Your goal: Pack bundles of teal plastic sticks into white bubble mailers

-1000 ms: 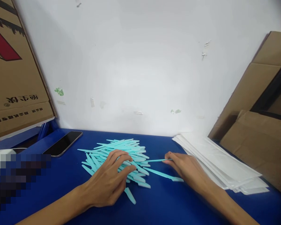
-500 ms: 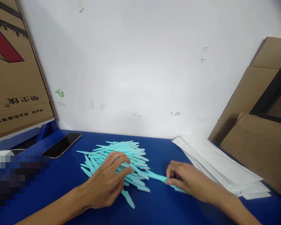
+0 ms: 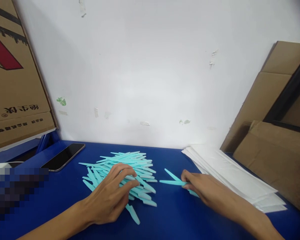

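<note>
A pile of slim turquoise eyebrow razors (image 3: 127, 160) lies on the blue table. Over its near side my left hand (image 3: 115, 195) is curled, with thumb and index finger closed around razors at the pile; the palm side is hidden. To the right of the pile, my right hand (image 3: 197, 185) pinches a couple of turquoise eyebrow razors (image 3: 172, 182). Their thin ends fan apart toward the pile, and the other ends show partly under the fingers. One loose razor (image 3: 133, 214) sticks out toward me below my left hand.
White flat sleeves (image 3: 235, 176) are stacked at the right, beside cardboard pieces (image 3: 272, 160) and a black frame (image 3: 287, 90). At the left lie a phone (image 3: 63, 156) and a blurred-out area. A large printed carton (image 3: 17, 83) stands behind them, and a white wall (image 3: 145, 73) borders the table.
My right hand has drawn its razors clear of the pile; their thin ends now spread into a V. My left hand stays on the pile. The view has shifted slightly.
</note>
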The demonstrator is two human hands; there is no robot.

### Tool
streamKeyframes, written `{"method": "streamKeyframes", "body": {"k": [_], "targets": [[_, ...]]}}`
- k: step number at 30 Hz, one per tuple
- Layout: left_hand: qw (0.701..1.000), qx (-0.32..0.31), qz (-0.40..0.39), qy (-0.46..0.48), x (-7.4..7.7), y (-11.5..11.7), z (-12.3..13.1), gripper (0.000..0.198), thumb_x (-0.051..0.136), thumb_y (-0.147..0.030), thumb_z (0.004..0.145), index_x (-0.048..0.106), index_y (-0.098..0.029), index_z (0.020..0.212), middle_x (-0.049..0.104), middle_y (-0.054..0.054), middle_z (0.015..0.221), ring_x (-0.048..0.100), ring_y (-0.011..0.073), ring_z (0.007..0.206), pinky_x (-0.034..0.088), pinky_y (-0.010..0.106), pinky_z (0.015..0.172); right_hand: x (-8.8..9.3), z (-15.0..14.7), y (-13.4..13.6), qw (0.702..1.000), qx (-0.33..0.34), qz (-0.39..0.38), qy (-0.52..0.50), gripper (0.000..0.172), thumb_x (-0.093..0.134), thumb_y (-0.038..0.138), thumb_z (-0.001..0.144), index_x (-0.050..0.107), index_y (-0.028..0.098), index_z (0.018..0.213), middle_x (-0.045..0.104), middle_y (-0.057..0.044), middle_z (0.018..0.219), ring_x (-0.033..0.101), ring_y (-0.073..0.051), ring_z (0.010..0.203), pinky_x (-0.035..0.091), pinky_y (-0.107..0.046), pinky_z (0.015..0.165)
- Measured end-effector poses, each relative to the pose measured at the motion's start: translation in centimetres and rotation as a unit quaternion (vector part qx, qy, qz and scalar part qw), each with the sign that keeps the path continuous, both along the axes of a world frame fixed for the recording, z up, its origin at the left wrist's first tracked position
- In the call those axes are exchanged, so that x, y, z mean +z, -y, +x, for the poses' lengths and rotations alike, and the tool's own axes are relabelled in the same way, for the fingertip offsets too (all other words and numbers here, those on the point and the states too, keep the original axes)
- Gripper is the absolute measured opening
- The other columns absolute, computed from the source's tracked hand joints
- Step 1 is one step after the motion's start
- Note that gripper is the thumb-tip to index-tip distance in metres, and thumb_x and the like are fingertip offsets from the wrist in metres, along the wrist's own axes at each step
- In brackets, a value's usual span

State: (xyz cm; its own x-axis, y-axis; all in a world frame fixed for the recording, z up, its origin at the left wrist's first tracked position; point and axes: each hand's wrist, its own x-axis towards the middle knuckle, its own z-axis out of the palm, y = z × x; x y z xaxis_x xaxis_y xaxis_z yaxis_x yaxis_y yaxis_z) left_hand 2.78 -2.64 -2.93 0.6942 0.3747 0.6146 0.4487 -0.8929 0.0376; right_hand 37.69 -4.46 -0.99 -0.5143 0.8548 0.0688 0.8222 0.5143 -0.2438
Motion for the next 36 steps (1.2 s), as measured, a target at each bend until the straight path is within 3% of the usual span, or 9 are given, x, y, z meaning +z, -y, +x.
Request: {"method": "streamKeyframes", "body": {"k": [3, 8, 12, 15, 18, 22, 30, 33, 36], "targets": [[1.0, -0.002, 0.018, 0.023, 0.1, 0.2, 0.2, 0.048, 0.041, -0.001, 0.086, 0.051, -0.021, 0.129, 0.057, 0.013, 0.119, 0.048, 0.0291, 0.118, 0.044, 0.052, 0.096, 0.5, -1.2, 0.6, 0.998, -0.013, 0.057, 0.035, 0.014, 0.032, 0.022, 0.102, 0.045, 0.025, 0.102, 0.062, 0.0, 0.074, 0.057, -0.02, 0.062, 0.033, -0.031, 0.057], [0.995, 0.012, 0.094, 0.032, 0.7, 1.2, 0.8, 0.061, 0.046, -0.004, 0.083, 0.042, -0.016, 0.142, 0.054, 0.016, 0.132, 0.044, 0.0326, 0.127, 0.041, 0.054, 0.102, -0.5, -3.0, 1.7, 0.982, 0.042, 0.177, 0.045, 0.03, 0.035, 0.023, 0.103, 0.045, 0.029, 0.13, 0.069, -0.005, 0.109, 0.067, -0.021, 0.074, 0.042, -0.032, 0.061], [0.984, 0.021, 0.175, -0.016, 1.1, 2.0, 1.7, 0.053, 0.054, -0.02, 0.087, 0.048, -0.011, 0.139, 0.06, 0.017, 0.128, 0.047, 0.035, 0.124, 0.043, 0.053, 0.099, -1.4, -4.4, 2.6, 0.964, 0.085, 0.249, 0.038, 0.037, 0.032, 0.016, 0.101, 0.046, 0.027, 0.134, 0.067, -0.008, 0.118, 0.069, -0.018, 0.076, 0.048, -0.03, 0.064], [0.973, 0.021, 0.23, -0.019, 1.3, 2.8, 2.6, 0.043, 0.06, -0.032, 0.091, 0.058, -0.009, 0.128, 0.069, 0.014, 0.107, 0.059, 0.0297, 0.105, 0.048, 0.048, 0.09, -1.6, -5.7, 3.2, 0.952, 0.129, 0.278, 0.015, 0.037, 0.027, 0.014, 0.102, 0.052, 0.022, 0.127, 0.07, -0.007, 0.102, 0.068, -0.016, 0.069, 0.046, -0.026, 0.056], [0.972, 0.002, 0.233, -0.013, 1.3, 3.5, 2.9, 0.029, 0.065, -0.021, 0.09, 0.063, -0.007, 0.116, 0.066, 0.003, 0.074, 0.059, 0.0173, 0.068, 0.047, 0.035, 0.064, -2.1, -6.7, 3.5, 0.943, 0.154, 0.294, -0.033, 0.033, 0.025, 0.019, 0.105, 0.056, 0.022, 0.119, 0.069, -0.003, 0.088, 0.065, -0.013, 0.062, 0.043, -0.023, 0.052], [0.979, -0.003, 0.201, 0.0, 0.9, 3.6, 2.6, 0.027, 0.063, -0.011, 0.09, 0.061, -0.007, 0.116, 0.06, 0.0, 0.063, 0.046, 0.014, 0.056, 0.035, 0.031, 0.051, -3.0, -7.1, 3.2, 0.945, 0.148, 0.281, -0.084, 0.03, 0.03, 0.027, 0.106, 0.056, 0.021, 0.12, 0.067, -0.002, 0.082, 0.063, -0.011, 0.059, 0.042, -0.022, 0.05], [1.0, 0.023, 0.015, -0.015, -0.2, 3.6, 2.4, 0.032, 0.034, -0.012, 0.101, 0.056, -0.017, 0.124, 0.068, 0.005, 0.084, 0.06, 0.0185, 0.074, 0.051, 0.034, 0.069, -3.7, -7.1, 2.3, 0.978, 0.102, 0.12, -0.134, 0.03, 0.033, 0.027, 0.106, 0.059, 0.021, 0.091, 0.063, 0.0, 0.078, 0.063, -0.013, 0.065, 0.044, -0.024, 0.06], [0.998, 0.054, 0.038, 0.012, 0.1, 4.4, 2.4, 0.03, 0.033, -0.031, 0.105, 0.057, -0.02, 0.12, 0.073, 0.005, 0.096, 0.065, 0.0214, 0.091, 0.052, 0.034, 0.076, -3.3, -7.7, 2.7, 0.98, 0.101, 0.089, -0.147, 0.03, 0.032, 0.027, 0.106, 0.057, 0.021, 0.089, 0.063, 0.0, 0.078, 0.061, -0.012, 0.065, 0.043, -0.024, 0.061], [0.996, 0.038, 0.076, -0.018, 0.7, 4.6, 2.2, 0.024, 0.039, -0.034, 0.105, 0.058, -0.02, 0.107, 0.07, 0.002, 0.081, 0.064, 0.02, 0.077, 0.047, 0.031, 0.062, -2.8, -7.9, 3.1, 0.981, 0.096, 0.08, -0.146, 0.032, 0.031, 0.028, 0.106, 0.056, 0.022, 0.086, 0.063, 0.0, 0.079, 0.061, -0.012, 0.068, 0.042, -0.024, 0.064]]}}
